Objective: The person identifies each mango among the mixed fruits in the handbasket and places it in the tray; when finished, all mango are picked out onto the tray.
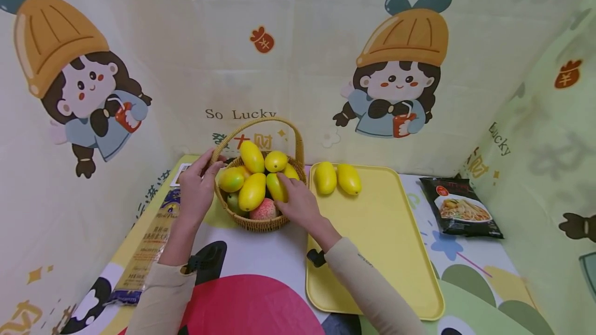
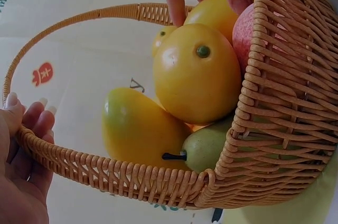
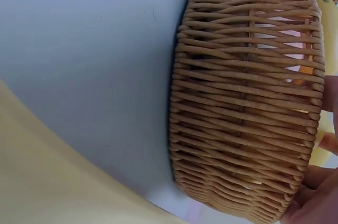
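Yellow mango [image 1: 276, 187] at three o'clock in basket [image 1: 265, 225]: we note right hand [image 1: 301, 204] gripping it, left hand [image 1: 197, 182] loosely curled round handle [image 1: 261, 120] at nine.

The backdrop cloth [image 1: 298, 76] reads "So Lucky" above "大财", and its red pouches [image 1: 263, 40] bear "¥".

The basket [image 1: 262, 225] looks woven and ridged, the mangoes [image 1: 253, 193] smooth and glossy, the tray [image 1: 372, 242] plastic, the right packet [image 1: 461, 208] shiny.

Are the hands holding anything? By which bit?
Left hand holds the basket by its handle, left side. Right hand touches a yellow mango; can't tell if it grips.
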Demonstrator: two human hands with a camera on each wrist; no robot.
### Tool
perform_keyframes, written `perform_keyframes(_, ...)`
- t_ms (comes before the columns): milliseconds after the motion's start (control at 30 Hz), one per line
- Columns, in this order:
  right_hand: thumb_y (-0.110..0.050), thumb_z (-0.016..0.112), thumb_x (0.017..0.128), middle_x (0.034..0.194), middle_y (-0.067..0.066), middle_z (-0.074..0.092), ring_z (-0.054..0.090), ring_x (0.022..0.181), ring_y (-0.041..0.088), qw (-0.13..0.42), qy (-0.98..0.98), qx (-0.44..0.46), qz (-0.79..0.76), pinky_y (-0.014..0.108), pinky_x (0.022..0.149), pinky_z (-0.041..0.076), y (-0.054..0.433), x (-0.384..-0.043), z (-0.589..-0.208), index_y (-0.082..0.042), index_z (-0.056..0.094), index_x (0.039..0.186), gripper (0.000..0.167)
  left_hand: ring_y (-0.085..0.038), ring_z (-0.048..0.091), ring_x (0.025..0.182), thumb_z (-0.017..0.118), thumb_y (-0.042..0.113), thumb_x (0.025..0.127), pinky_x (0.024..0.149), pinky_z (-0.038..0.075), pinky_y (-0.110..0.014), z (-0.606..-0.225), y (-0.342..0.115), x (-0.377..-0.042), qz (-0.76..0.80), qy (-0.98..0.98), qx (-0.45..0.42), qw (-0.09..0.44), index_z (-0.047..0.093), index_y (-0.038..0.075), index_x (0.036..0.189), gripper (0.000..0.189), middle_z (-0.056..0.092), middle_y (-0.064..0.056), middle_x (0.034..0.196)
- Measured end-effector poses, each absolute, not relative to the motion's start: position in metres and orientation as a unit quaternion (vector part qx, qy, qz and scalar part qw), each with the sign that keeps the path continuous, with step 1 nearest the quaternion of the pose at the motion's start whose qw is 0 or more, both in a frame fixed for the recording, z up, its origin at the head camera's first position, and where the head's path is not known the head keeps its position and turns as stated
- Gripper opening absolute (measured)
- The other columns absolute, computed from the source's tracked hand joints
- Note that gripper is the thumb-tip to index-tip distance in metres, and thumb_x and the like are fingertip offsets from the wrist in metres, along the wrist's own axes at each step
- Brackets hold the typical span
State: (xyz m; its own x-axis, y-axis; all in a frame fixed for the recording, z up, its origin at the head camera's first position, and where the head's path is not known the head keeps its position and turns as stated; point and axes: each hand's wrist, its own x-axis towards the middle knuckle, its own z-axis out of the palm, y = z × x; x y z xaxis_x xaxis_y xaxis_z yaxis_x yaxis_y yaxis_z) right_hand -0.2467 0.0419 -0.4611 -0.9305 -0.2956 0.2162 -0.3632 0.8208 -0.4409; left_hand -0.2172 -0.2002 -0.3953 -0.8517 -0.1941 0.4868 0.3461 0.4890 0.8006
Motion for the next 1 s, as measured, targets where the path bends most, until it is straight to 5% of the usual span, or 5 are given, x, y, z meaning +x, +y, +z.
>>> perform_keyframes(533,-0.034,0.074,0.085,0.135,0.007,0.059,0.060,0.111,0.024,0.092,-0.929,0.190,0.305,0.042,0.089,0.055,0.049,-0.240,-0.442,-0.029,0.041,0.150,0.073,-0.016,0.067,0.108,0.052,0.028,0.103,0.098,0.050,-0.014,-0.394,-0.199,-0.216,-0.503,-0.820,-0.046,0.269,0.052,0.020,0.145,0.043,0.071,-0.007,0.118)
perform_keyframes(1000,-0.028,0.076,0.085,0.142,0.003,0.057,0.058,0.121,0.024,0.125,-0.908,0.176,0.360,0.044,0.102,0.052,0.083,-0.242,-0.422,-0.027,0.044,0.149,0.072,-0.017,0.066,0.110,0.051,0.028,0.103,0.098,0.049,-0.013,-0.394,-0.199,-0.215,-0.506,-0.820,-0.043,0.265,0.052,0.019,0.146,0.044,0.071,-0.008,0.118)
